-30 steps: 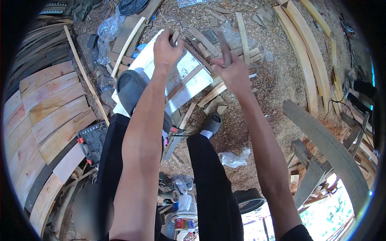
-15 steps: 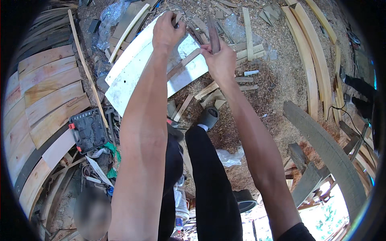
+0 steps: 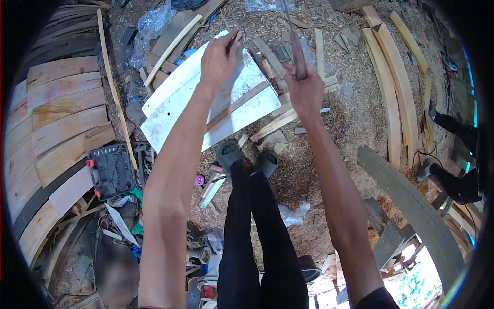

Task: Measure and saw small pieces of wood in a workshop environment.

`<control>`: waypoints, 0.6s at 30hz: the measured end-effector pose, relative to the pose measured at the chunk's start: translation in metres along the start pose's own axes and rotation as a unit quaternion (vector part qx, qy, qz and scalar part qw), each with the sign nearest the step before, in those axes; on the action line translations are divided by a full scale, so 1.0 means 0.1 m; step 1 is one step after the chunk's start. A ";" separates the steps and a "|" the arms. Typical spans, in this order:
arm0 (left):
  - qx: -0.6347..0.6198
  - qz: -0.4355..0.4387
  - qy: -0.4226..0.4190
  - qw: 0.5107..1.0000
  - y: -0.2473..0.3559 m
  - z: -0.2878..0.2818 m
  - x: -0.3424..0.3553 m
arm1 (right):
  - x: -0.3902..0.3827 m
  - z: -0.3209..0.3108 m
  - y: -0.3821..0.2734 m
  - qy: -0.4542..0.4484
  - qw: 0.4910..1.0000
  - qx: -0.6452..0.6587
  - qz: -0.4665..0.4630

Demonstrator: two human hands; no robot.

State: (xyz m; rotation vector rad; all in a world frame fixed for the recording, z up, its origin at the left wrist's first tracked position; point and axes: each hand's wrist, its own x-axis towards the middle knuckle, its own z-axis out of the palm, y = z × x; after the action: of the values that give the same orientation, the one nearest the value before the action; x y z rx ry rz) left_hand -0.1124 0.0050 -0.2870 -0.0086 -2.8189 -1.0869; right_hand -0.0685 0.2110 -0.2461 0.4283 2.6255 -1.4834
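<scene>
A: Item one; clock read from the middle of the view.
B: Dark brown handle, one, wood-like. Location: one o'clock, in the right hand, tilting slightly toward eleven. A slim dark shaft runs on from its upper end. Kind of tool: cannot tell.
A: Right fingers?
B: Curled tight round the handle's lower end.
A: Handling?
B: Judged stiff, fairly light, not fragile; perhaps smooth from wear. Best hold: the thick lower part, where the fist sits. Avoid the slim shaft; whether it carries an edge cannot be read.
A: Item two?
B: Small brown piece, one, between eleven and twelve o'clock, in the left hand. Thumb and forefinger appear to pinch it; the other fingertips are hidden, so cannot tell how they lie. Judged light and rigid, to be held by its exposed end. Whether it joins the shaft: cannot tell.
A: Surroundings?
B: White board, dark-marked, eleven o'clock, below the left hand in the view. Brown strip, lying across the board, near twelve. Tool case, open, black with red latches, nine. Curved timbers, pale, two. Grey beam, curved, between three and four.
</scene>
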 end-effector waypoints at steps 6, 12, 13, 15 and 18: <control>-0.168 -0.083 -0.085 0.979 0.13 -0.21 -0.10 | 0.14 0.03 -0.20 -0.012 0.999 0.043 -0.030; -0.247 -0.073 -0.071 0.964 0.44 -0.33 -0.33 | 0.10 0.01 -0.23 -0.056 0.997 0.054 -0.019; -0.251 -0.052 -0.066 0.964 0.50 -0.37 -0.39 | 0.04 -0.03 -0.30 -0.055 0.997 0.056 -0.019; -0.213 -0.012 -0.078 0.974 0.59 -0.44 -0.55 | -0.08 -0.11 -0.38 -0.086 0.991 -0.091 0.050; -0.248 0.020 -0.066 0.966 0.63 -0.39 -0.66 | -0.14 -0.13 -0.09 -0.080 0.996 -0.028 0.010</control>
State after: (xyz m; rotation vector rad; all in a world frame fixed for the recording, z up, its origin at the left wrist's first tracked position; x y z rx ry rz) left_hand -0.0394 0.0286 -0.2240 -0.1883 -2.5530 -1.8085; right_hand -0.0566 0.2145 -0.2284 0.3154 2.5234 -1.3744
